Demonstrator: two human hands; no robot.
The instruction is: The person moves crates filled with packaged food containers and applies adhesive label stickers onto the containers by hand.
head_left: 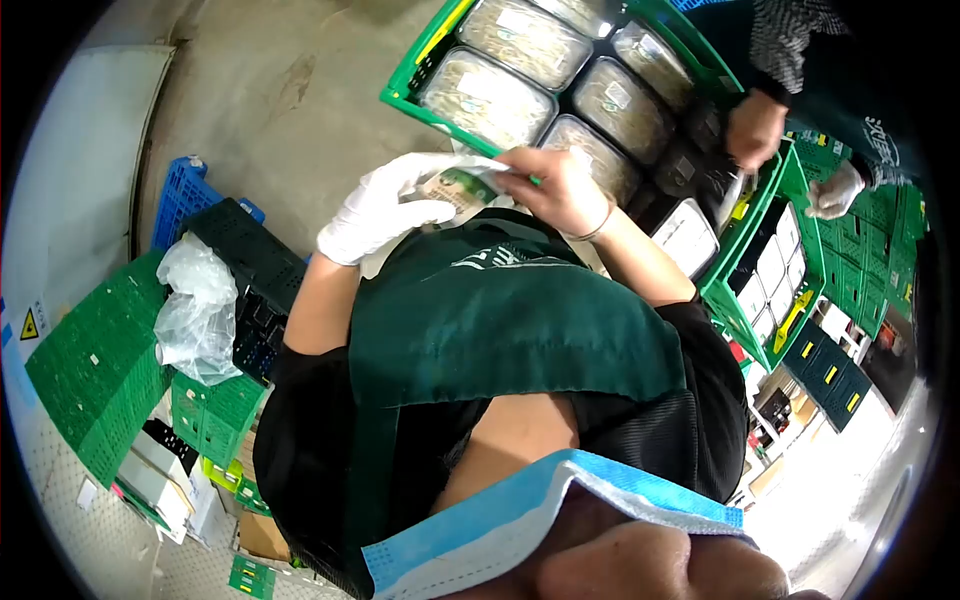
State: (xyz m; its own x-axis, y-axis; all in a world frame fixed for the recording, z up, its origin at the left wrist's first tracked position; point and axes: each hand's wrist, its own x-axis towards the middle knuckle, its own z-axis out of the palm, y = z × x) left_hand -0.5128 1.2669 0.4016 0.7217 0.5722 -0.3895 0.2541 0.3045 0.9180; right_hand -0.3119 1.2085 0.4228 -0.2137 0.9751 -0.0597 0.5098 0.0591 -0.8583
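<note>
My left hand (385, 203), in a white glove, is closed with its thumb and fingers on a green-and-white printed label sheet (460, 190). My bare right hand (562, 188) pinches the upper right edge of the same label sheet; the fingertips partly cover it. Both hands are in front of my green apron (510, 320). Just beyond them stands a green crate (402, 98) with clear lidded trays (487, 100) of pale, stringy food, some bearing white stickers.
A co-worker's bare hand (755, 130) and gloved hand (836, 190) are by the crates at the right. Another green crate (812, 290) holds white-topped packs. Clear plastic bags (198, 305) lie on stacked dark crates (250, 240) at the left.
</note>
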